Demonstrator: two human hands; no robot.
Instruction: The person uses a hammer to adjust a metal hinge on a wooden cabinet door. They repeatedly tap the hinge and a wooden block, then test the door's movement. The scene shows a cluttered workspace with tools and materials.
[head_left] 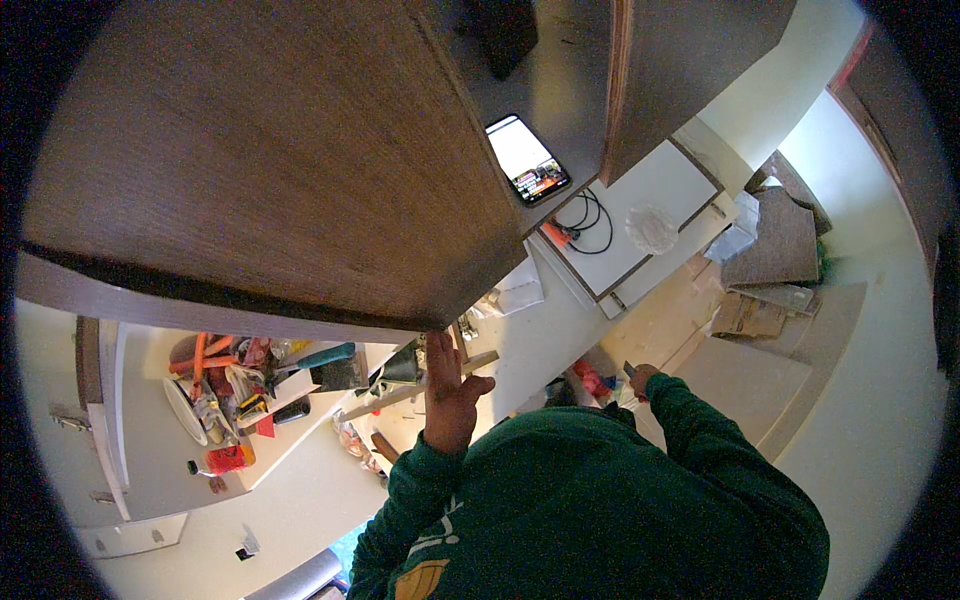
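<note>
My left hand (450, 398) is raised with fingers stretched up and the thumb apart. Its fingertips meet the lower corner of a dark wood-grain cabinet door (300, 180), touching it or just in front of it; nothing is gripped. Lower right of centre, my right hand (643, 381) is closed around a small flat grey piece (629, 369), too small to name. Most of that hand's fingers are hidden by the green sleeve (700, 425). Beyond the door, a lit phone (527, 160) lies on a dark cabinet shelf.
Hand tools, an orange-handled pair (205, 355) among them, crowd the worktop at left, near a red bottle (230, 458). A white panel (660, 200) with a black cable (597, 225) lies beyond. Wood offcuts (770, 240) lean by the right wall.
</note>
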